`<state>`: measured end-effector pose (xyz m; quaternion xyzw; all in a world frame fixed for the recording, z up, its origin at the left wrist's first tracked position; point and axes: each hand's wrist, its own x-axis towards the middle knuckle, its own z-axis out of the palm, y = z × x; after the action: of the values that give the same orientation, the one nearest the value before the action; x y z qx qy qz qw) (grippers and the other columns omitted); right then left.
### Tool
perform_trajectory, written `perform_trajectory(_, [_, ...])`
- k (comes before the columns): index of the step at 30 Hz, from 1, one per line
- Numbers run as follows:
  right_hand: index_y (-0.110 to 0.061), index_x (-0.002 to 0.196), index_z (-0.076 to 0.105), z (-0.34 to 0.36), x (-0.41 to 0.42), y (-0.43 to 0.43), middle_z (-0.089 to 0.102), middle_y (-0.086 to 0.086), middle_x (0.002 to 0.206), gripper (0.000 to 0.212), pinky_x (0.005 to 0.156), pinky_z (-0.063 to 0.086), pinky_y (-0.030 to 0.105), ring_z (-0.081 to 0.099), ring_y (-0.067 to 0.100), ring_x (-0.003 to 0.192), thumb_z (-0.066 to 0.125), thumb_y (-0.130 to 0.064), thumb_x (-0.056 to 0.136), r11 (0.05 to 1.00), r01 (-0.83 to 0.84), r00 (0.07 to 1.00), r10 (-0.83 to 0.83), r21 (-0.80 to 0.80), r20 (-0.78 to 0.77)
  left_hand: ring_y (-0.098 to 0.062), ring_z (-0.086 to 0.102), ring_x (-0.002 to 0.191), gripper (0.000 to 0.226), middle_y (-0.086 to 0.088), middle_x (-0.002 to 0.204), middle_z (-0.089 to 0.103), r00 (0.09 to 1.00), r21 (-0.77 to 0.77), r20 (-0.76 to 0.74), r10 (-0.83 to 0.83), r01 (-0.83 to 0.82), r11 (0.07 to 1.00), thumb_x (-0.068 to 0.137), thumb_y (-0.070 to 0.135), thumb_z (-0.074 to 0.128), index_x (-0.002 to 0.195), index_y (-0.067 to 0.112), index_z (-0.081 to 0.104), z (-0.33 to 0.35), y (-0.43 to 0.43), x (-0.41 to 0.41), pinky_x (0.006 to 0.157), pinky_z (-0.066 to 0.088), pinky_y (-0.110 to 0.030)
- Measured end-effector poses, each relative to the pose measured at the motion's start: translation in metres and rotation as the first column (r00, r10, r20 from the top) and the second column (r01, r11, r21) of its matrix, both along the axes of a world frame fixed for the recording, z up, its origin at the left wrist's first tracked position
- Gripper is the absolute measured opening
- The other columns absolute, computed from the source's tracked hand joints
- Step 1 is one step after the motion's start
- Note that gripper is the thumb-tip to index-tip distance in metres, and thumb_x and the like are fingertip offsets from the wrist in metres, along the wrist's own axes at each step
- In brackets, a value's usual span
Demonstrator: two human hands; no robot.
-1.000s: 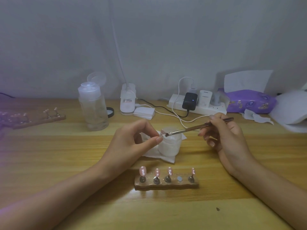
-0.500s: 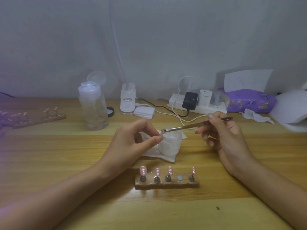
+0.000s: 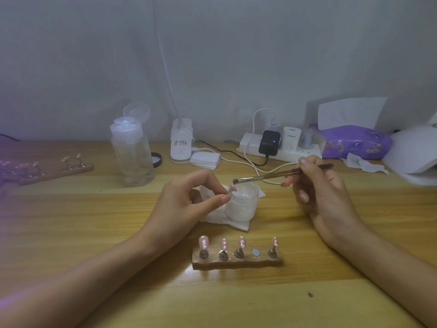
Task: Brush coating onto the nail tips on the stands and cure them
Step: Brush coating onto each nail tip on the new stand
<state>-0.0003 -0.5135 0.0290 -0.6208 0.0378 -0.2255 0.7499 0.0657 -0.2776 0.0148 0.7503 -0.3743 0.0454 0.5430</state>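
Nail tips [image 3: 223,243], four pink ones with pale dots, are standing upright on metal holders along a wooden stand [image 3: 237,263] that is lying nearest on the table [image 3: 94,233]. One round spot [image 3: 255,252] between the third and fourth holders is sitting bare.

Just beyond, the left hand [image 3: 186,204] is pinching a single nail tip [image 3: 232,188] by its small holder between thumb and forefinger, holding it up at the near rim of a frosted jar [image 3: 241,204]. The jar is resting on a folded white wipe [image 3: 227,222]. The right hand [image 3: 319,192] is gripping a slim brush [image 3: 279,174] with curled fingers, pencil-fashion. Its bristles are hovering just above the held tip, over the jar's mouth; whether they are touching it I cannot tell.

Farther back, a clear bottle [image 3: 132,157] with its flip cap open is standing left of a white lamp base [image 3: 181,143], and a stack of white pads [image 3: 205,159] is lying beside the base. A second stand [image 3: 54,169] is lying far left in purple light. At the wall, a power strip [image 3: 249,147] is carrying plugs, and a purple tissue pack [image 3: 352,143] is lying to its right.
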Motion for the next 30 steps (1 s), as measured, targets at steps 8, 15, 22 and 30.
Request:
perform_trajectory(8, [-0.026,0.068,0.06,0.0001,-0.0001,-0.0001,0.07,0.008,0.066,0.032,0.04,0.031,0.015,0.035,0.007,0.042,0.052,-0.023,0.099,1.0,-0.016,1.0,0.016,0.005,0.012,-0.004,0.035,0.049,0.011,0.017,0.063,0.058,1.0,0.009,0.009,0.028,-0.028,1.0,0.086,0.022,0.076,0.079,0.025,0.068,0.0,0.0003,0.0005,0.049,0.031,-0.015])
perform_trajectory(15, [-0.022,0.071,0.058,-0.0011,0.0011,-0.0029,0.067,0.006,0.063,0.028,0.038,0.024,0.014,0.03,0.005,0.038,0.053,-0.022,0.099,0.999,-0.005,1.0,0.006,0.044,-0.011,-0.004,0.042,0.054,0.012,0.006,0.089,0.067,0.999,0.03,0.03,0.044,-0.045,0.999,0.086,0.016,0.076,0.08,0.023,0.068,0.0026,-0.0008,0.0003,0.055,0.035,-0.011])
perform_trajectory(22, [-0.021,0.071,0.064,-0.0017,0.0026,-0.0017,0.067,0.006,0.061,0.027,0.037,0.025,0.014,0.03,0.005,0.037,0.057,-0.028,0.095,0.999,0.0,1.0,0.001,0.039,-0.01,-0.005,0.045,0.054,0.014,0.009,0.089,0.065,0.994,0.036,0.08,0.071,-0.074,0.997,0.086,0.015,0.075,0.081,0.024,0.066,0.0015,-0.0016,0.0013,0.057,0.036,-0.011])
perform_trajectory(30, [-0.024,0.069,0.065,-0.0008,0.0019,-0.0005,0.068,0.006,0.063,0.03,0.038,0.028,0.014,0.032,0.005,0.038,0.055,-0.028,0.097,1.0,-0.014,1.0,0.014,0.013,-0.011,-0.006,0.046,0.055,0.015,0.011,0.09,0.064,0.988,0.051,0.122,0.094,-0.101,0.994,0.086,0.014,0.075,0.082,0.025,0.066,0.002,-0.0015,-0.0009,0.057,0.035,-0.01])
